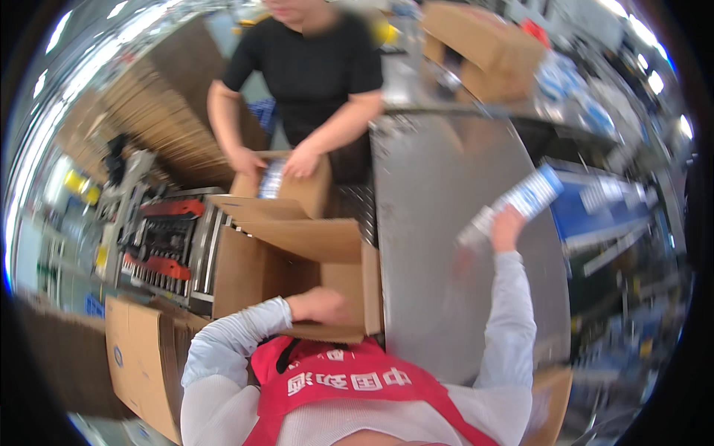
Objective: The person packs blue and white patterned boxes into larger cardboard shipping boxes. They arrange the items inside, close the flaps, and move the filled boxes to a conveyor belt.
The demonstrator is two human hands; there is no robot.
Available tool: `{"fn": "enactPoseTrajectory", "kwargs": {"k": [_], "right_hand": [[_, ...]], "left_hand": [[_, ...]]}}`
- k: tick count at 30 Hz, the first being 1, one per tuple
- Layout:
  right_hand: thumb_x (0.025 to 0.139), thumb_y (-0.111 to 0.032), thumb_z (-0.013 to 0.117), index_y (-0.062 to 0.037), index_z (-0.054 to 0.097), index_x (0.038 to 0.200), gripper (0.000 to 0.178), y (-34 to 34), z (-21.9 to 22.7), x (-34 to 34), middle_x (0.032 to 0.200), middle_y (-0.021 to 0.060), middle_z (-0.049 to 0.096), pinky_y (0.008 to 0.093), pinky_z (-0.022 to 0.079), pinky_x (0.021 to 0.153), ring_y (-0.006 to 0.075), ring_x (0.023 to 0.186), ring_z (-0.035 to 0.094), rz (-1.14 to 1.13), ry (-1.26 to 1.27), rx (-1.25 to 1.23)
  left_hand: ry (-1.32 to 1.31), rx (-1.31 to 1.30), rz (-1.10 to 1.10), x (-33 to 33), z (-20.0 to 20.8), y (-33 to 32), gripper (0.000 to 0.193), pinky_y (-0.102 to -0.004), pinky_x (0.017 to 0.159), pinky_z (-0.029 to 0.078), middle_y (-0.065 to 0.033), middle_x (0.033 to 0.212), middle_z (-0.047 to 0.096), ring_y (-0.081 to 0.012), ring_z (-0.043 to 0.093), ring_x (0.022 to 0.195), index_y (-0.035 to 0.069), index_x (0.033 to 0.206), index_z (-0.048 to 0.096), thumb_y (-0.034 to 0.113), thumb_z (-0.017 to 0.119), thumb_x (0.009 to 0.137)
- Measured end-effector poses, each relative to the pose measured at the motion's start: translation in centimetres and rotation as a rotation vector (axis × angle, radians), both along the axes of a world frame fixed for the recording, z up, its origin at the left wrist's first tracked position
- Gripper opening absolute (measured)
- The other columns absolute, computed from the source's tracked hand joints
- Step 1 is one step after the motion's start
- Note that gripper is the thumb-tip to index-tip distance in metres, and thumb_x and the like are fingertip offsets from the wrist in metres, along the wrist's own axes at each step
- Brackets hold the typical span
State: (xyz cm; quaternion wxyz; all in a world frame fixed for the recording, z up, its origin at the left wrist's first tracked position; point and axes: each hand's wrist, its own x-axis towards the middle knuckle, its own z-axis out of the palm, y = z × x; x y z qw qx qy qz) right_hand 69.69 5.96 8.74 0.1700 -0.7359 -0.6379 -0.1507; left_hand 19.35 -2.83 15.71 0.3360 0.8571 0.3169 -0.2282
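One pack (537, 192) at right is occupying the grasping right hand (508, 226), the central box (244, 266) standing open, seemingly unfilled, left hand (321, 305) unclear in grip

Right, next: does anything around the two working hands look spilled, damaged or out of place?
Nothing stands out. The long white-and-blue pack slants, but the right hand holds it above the grey metal table, where no spill shows. The open brown cardboard box by the left hand shows no visible tear. Blur hides finer damage.
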Motion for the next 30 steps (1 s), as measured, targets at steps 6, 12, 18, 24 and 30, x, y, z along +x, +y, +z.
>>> {"fn": "enactPoseTrajectory", "kwargs": {"k": [6,12,18,24,30], "right_hand": [[0.09,-0.02,0.061,-0.0049,0.058,0.128,0.041,-11.9,2.9,-17.8,0.138,0.013,0.053,0.0514,0.03,0.114,0.0299,0.134,0.045,0.707,0.236,-0.07],[0.095,-0.034,0.056,-0.0069,0.053,0.136,0.049,-10.6,0.2,-10.6,0.148,0.0103,0.046,0.0533,0.022,0.117,0.0324,0.141,0.036,0.308,0.065,-0.068],[0.099,-0.039,0.051,-0.011,0.053,0.14,0.049,-5.3,-2.5,-5.0,0.151,0.0107,0.043,0.0575,0.018,0.117,0.0349,0.145,0.028,-0.009,0.227,0.104],[0.098,-0.038,0.054,-0.0162,0.054,0.139,0.047,-6.2,-2.8,-5.4,0.153,0.0098,0.04,0.0612,0.012,0.117,0.0368,0.146,0.024,0.003,0.365,0.137],[0.097,-0.019,0.06,0.0006,0.035,0.147,0.059,-14.8,-1.5,-9.4,0.146,0.018,0.042,0.0407,0.031,0.112,0.0277,0.138,0.037,-0.151,1.493,0.486]], "left_hand": [[-0.611,0.429,0.032,6.0,-0.8,1.2,0.06,-0.0471,0.108,0.037,-0.0203,0.138,0.048,-0.0388,0.042,0.132,0.004,0.143,0.043,0.025,0.063,0.091],[-0.58,0.577,-0.182,14.7,-2.6,1.8,0.081,-0.0525,0.119,0.014,-0.0171,0.159,0.024,-0.0346,0.018,0.149,0.002,0.152,0.025,0.03,0.067,0.088],[-0.557,0.602,-0.162,15.5,-3.6,2.0,0.087,-0.0535,0.119,0.015,-0.0168,0.158,0.024,-0.0387,0.018,0.148,0.006,0.153,0.026,0.03,0.072,0.083],[-0.364,0.505,0.261,23.4,-2.4,5.0,0.091,-0.0585,0.11,0.03,-0.0252,0.15,0.033,-0.0476,0.035,0.135,0.018,0.15,0.037,0.029,0.08,0.07],[-0.72,-0.78,0.87,18.8,-2.1,5.1,0.096,-0.0338,0.103,0.045,-0.0182,0.146,0.046,-0.0219,0.05,0.13,0.002,0.155,0.02,0.011,0.078,0.08]]}}
